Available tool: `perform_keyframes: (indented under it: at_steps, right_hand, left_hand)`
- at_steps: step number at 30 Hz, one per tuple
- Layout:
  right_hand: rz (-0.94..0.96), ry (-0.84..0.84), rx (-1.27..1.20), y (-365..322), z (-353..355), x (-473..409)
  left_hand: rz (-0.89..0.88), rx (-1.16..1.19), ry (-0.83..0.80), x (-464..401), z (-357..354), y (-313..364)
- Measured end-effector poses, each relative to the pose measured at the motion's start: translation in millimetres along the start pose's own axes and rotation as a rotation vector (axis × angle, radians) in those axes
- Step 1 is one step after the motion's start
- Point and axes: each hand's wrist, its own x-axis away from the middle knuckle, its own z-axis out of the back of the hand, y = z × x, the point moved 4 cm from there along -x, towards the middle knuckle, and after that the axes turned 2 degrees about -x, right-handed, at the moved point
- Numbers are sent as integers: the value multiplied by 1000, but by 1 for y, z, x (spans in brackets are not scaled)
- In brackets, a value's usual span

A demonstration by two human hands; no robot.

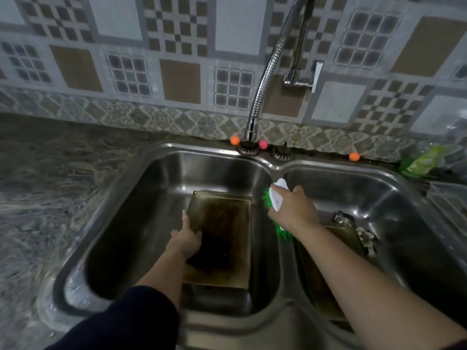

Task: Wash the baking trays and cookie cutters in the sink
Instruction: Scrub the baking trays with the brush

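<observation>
A dark, stained baking tray (225, 238) lies in the left basin of the steel double sink (156, 157). My left hand (185, 237) grips the tray's left edge, thumb on its inner face. My right hand (293, 209) holds a white-handled scrub brush with green bristles (277, 198) over the divider between the basins, just right of the tray. A second baking tray (326, 286) lies in the right basin, mostly hidden under my right forearm. Small metal cookie cutters (364, 236) lie beside it.
A flexible chrome faucet hose (265, 79) hangs over the back of the left basin, with the tap lever (316, 77) on the tiled wall. A green bottle (422, 161) stands at the back right. Stone countertop (50, 185) spreads to the left.
</observation>
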Motion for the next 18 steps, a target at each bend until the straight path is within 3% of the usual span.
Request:
perform_keyframes:
  at_steps: [11,18]
  right_hand:
    - [-13,50,109,4,-8,-7]
    - [-3,17,41,6,-6,-6]
  left_hand:
    - [76,43,-86,-22,-18,-7]
    - [66,-82,-17,-14,-11,2]
